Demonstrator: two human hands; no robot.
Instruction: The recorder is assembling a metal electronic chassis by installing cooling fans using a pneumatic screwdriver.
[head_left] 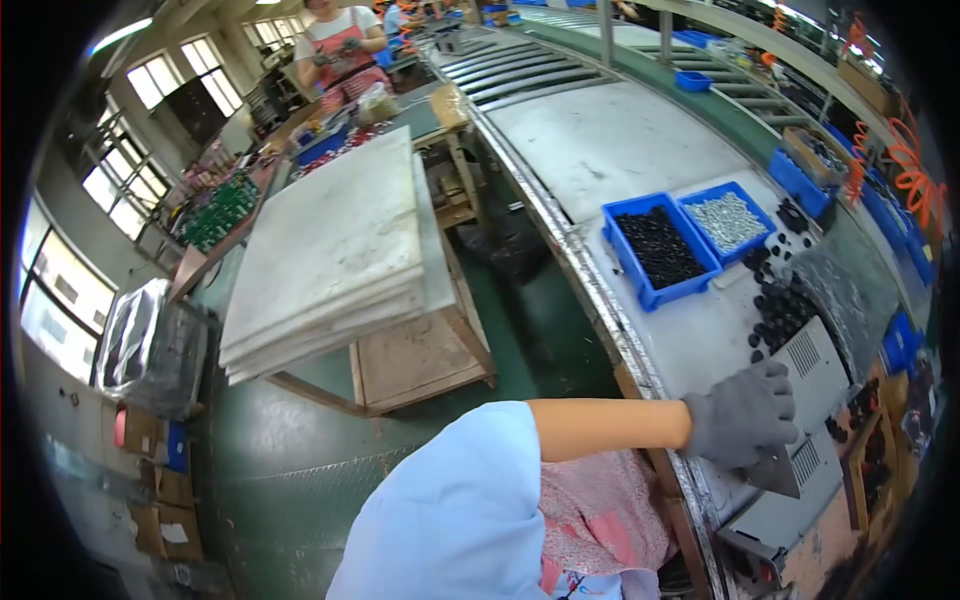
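My left hand (745,415), in a grey work glove, reaches across to the workbench at the right with its fingers curled. It grips the edge of a grey sheet-metal piece (776,474) that shows just below the glove; the fingertips are partly hidden. Right beside the hand lies a grey metal panel (808,368) with vent slots. A second slotted grey metal housing (790,515) sits nearer to me. Small black round parts (782,312) are scattered beyond the hand. My right hand is out of sight.
On the bench (570,130) stand a blue bin of black screws (655,250) and a blue bin of silver fasteners (727,220). Clear plastic film (850,285) lies at the right. A stack of white boards (330,240) rests on a wooden stand. Another person (345,55) stands far back.
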